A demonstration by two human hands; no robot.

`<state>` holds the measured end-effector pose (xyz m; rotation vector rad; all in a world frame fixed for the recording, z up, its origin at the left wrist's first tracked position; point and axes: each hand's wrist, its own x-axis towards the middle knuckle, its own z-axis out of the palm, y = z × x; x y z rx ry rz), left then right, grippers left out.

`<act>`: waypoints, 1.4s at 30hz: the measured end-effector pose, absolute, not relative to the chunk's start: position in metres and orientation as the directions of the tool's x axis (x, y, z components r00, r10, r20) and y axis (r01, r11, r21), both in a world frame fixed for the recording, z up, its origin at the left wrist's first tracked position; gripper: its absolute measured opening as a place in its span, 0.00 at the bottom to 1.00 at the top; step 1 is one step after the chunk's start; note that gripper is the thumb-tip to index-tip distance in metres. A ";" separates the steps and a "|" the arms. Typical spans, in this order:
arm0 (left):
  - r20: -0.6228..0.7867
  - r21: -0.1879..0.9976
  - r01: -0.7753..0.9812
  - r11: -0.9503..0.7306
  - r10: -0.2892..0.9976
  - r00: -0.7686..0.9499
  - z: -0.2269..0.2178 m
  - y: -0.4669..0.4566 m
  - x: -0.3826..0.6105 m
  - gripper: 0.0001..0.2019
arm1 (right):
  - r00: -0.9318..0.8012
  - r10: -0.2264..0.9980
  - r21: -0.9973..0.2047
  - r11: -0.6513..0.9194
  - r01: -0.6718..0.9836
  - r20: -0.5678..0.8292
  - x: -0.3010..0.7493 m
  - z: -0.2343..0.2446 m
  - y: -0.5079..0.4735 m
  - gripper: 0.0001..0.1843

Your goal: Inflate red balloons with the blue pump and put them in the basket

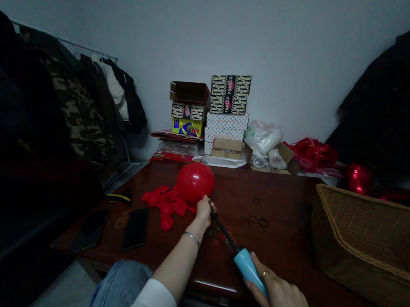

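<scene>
On the table (pixel 289 207), an inflated balloon (pixel 195 182) is placed just behind the left hand (pixel 204 210), with flat balloons (pixel 162 203) heaped to its left, two phones (pixel 136 228) (side by side) laid nearer the front-left edge, a basket (pixel 369 239) set at the right and boxes (pixel 227 113) stacked behind.

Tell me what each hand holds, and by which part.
The right hand grips the blue pump by its rear end. The left hand pinches the red balloon at its neck, on the pump's tip.
</scene>
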<state>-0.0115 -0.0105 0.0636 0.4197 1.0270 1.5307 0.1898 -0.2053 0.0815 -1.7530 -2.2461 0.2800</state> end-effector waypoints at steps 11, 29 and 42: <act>-0.326 0.766 -0.627 0.143 0.927 -0.187 0.072 -0.022 0.012 0.12 | -0.245 0.957 -0.184 0.272 0.945 0.155 0.145 0.098 -0.154 0.28; -0.265 0.781 -0.615 0.104 0.948 -0.177 0.077 -0.009 0.005 0.12 | -0.232 0.953 -0.185 0.268 0.945 0.195 0.155 0.096 -0.170 0.28; -0.217 0.809 -0.585 0.061 0.955 -0.201 0.093 -0.001 -0.007 0.12 | -0.210 0.956 -0.276 0.262 0.925 0.204 0.180 0.084 -0.198 0.26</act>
